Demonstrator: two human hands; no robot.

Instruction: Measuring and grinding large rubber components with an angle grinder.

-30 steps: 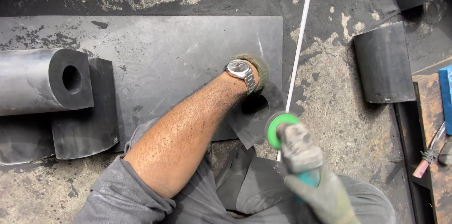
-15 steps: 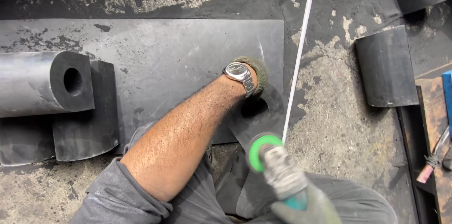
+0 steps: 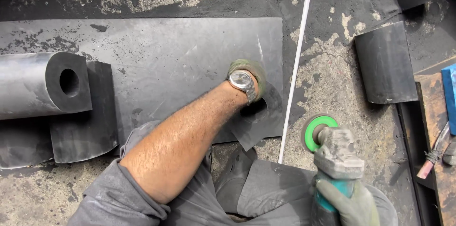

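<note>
We're down on a rough concrete floor (image 3: pixel 332 78), pale patches showing through a lot of black grime and dust. A big dark rubber sheet (image 3: pixel 156 74) lies flat across the middle of it. At 9 o'clock there's a thick black block with a round hole through it (image 3: pixel 45 86), sitting partly on the sheet with more dark slabs under it. At 2 o'clock sits a curved black piece (image 3: pixel 384 64), and at 3 o'clock there's the edge of a wooden board (image 3: pixel 434 112) with a blue thing (image 3: pixel 449 95) on it.

Our left hand (image 3: pixel 251 76), gloved with a wristwatch on, is pressed down on the sheet near its lower right corner, right by a round cutout (image 3: pixel 256 109). Can't really tell how the fingers are spread, the wrist hides them.

Our right hand (image 3: pixel 349 202), in a green glove, is wrapped tight around the teal body of an angle grinder (image 3: pixel 332 159) at about 5 o'clock. Its green disc (image 3: pixel 316 131) hangs over bare floor, just to the 3 o'clock side of a thin white rod (image 3: pixel 294 74) that runs along the sheet's right edge. So the grinder's near the left hand but not touching the sheet.
</note>
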